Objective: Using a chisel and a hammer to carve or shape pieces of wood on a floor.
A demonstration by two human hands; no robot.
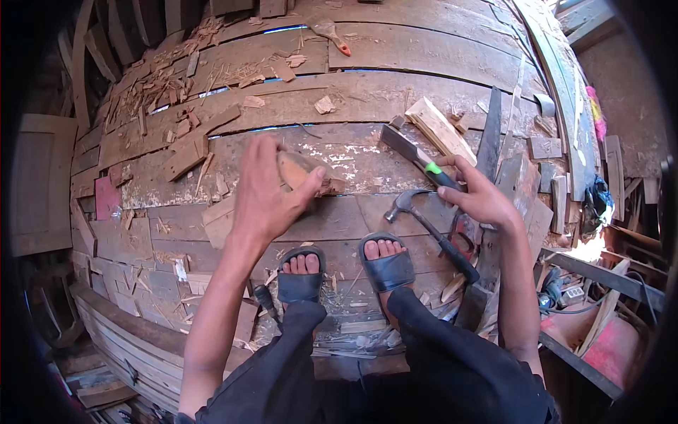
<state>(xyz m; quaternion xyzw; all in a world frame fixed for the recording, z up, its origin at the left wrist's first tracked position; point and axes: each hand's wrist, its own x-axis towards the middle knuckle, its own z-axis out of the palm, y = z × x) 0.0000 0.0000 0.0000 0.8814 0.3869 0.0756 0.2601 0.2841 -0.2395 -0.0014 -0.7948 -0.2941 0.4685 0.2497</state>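
Note:
My left hand [265, 191] is closed on a small, rough-edged wooden block [295, 169], with the thumb along its right side and the other fingers over its far end. My right hand [480, 194] grips the black and green handle of a wide-bladed chisel [409, 150]. Its dark blade points up and to the left, toward the block but apart from it. Just below the chisel, a claw hammer [436, 237] lies on the planks, its black grip toward my right forearm. Past the chisel rests a pale wood piece [441, 127].
Wood chips [169, 95] litter the plank floor [395, 60]. A paintbrush [330, 35] lies at the far side. My sandalled feet [385, 261] stand close below the hands. A dark-handled tool [267, 304] is by the left foot. Scrap wood [519, 180] crowds the right.

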